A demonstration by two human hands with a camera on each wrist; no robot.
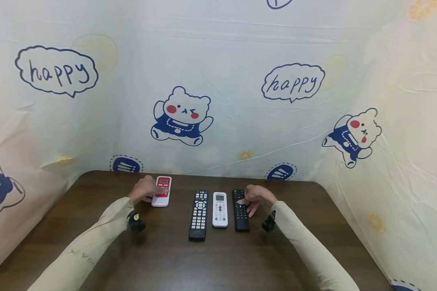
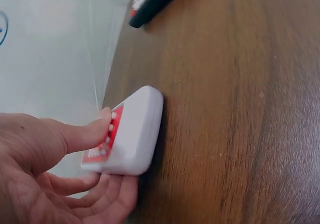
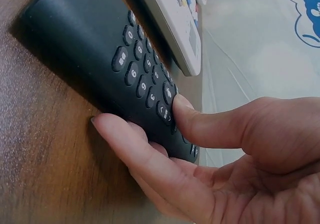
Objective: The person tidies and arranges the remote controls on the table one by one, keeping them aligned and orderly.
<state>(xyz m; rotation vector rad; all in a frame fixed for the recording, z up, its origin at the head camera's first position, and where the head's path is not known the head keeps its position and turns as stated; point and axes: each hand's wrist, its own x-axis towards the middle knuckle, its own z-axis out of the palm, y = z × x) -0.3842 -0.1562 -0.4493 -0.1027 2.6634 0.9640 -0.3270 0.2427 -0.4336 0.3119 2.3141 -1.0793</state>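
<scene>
My left hand [image 1: 145, 189] grips a red-and-white remote control [image 1: 162, 202] at the left of the row. In the left wrist view the thumb lies over the buttons of this remote [image 2: 137, 134], fingers curled under its near side. At the right end, my right hand [image 1: 259, 195] holds a slim black remote control [image 1: 242, 224]. The right wrist view shows the thumb on the keypad of that remote [image 3: 75, 44] and the fingers along its edge. Between the hands lie a longer black remote [image 1: 198, 222] with pale buttons and a white remote [image 1: 220, 220] with a small display.
The brown wooden table [image 1: 175, 262] carries all the remotes. A pale printed sheet [image 1: 236, 121] hangs along the back and sides, meeting the table's edges. Small black devices are strapped to the left wrist [image 1: 135, 221] and right wrist [image 1: 269, 221].
</scene>
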